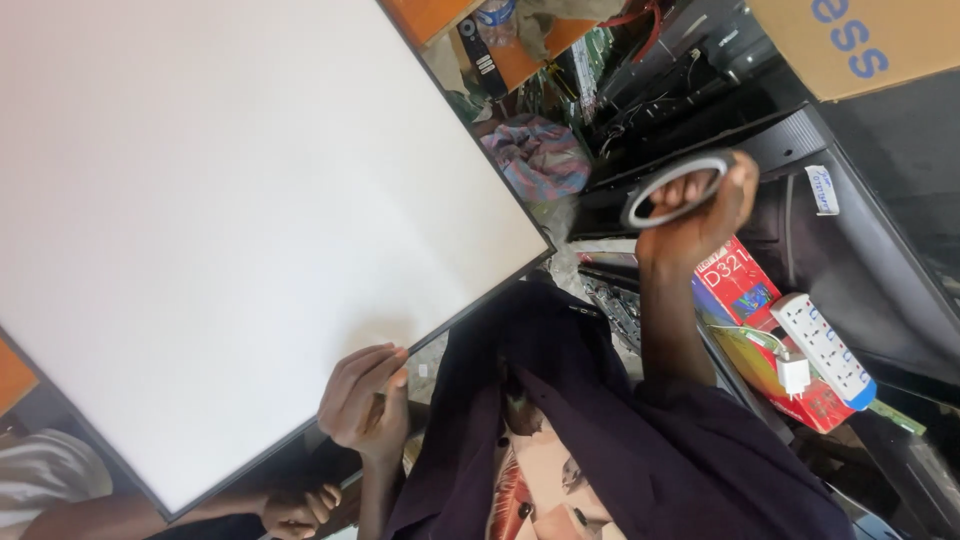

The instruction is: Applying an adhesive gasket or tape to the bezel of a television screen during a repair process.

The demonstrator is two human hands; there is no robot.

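**Tape roll up in one hand, white panel edge under the other**

From the head camera, our 1 view, we see our right hand raised and closed around a thin roll of tape, fingers hooked through its middle so the ring stands out above the knuckles. Our left hand rests flat, fingers together and bent, on the dark lower edge of the big white panel; it presses or steadies rather than grips.

What could go wrong, as we judge it: the panel is tilted and only 1 hand of ours is on its rim, so a slip of that hand could let the edge slide. The tape roll hangs from a few fingers and could drop into the clutter below the right hand.

Around us: another person's hand sits just below our left hand at the panel's bottom edge, with a white sleeve further left. Below the right hand lie a red box and a white power strip with a plug in it. A cardboard box sits above and to the right of the right hand, and a crumpled patterned cloth lies to its left, near the panel's corner. Our dark garment fills the space between both arms and hides what lies beneath.
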